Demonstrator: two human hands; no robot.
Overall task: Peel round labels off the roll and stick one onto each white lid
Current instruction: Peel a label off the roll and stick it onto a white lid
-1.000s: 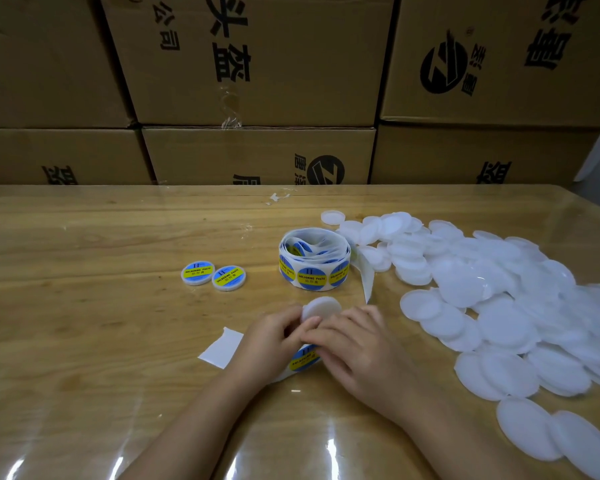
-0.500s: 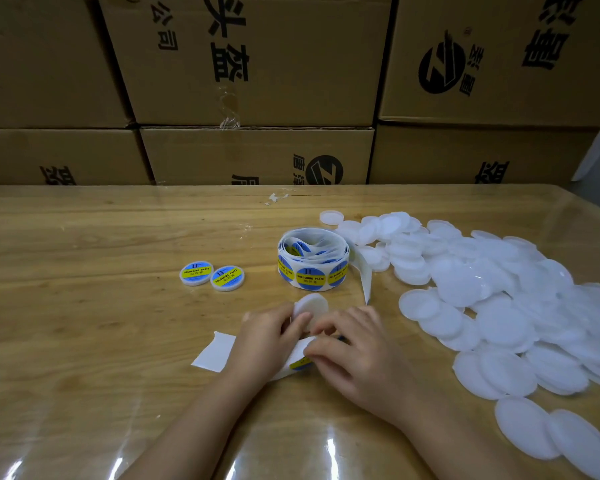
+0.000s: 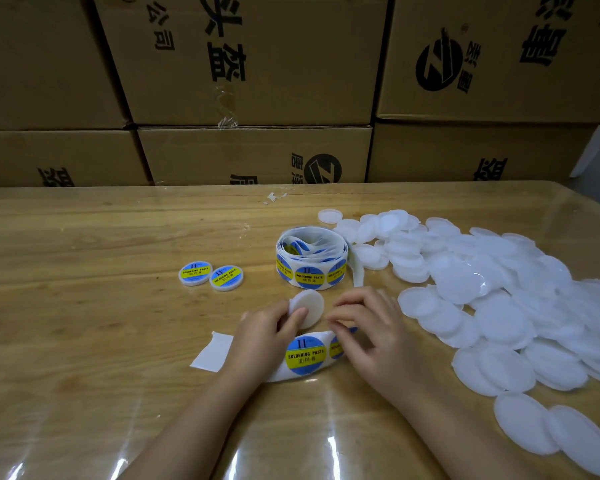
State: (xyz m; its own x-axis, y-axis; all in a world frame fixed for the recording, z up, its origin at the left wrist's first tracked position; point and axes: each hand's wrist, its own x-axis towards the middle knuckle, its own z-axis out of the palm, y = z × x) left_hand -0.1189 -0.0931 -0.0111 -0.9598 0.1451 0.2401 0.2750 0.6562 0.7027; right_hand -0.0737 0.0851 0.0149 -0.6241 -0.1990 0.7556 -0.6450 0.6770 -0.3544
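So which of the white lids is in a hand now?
The bare lid pinched by the left hand, just in front of the label roll; all others lie on the table.

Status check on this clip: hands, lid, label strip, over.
Left hand pinching a bare white lid. Right hand fingertips on the label strip, picking at a sticker. Two labelled lids done, pile waiting. Nothing in the way.

table (image 3: 84, 323) | label roll (image 3: 310, 263) | lid pile (image 3: 499, 299) | 2 labelled lids (image 3: 210, 274)
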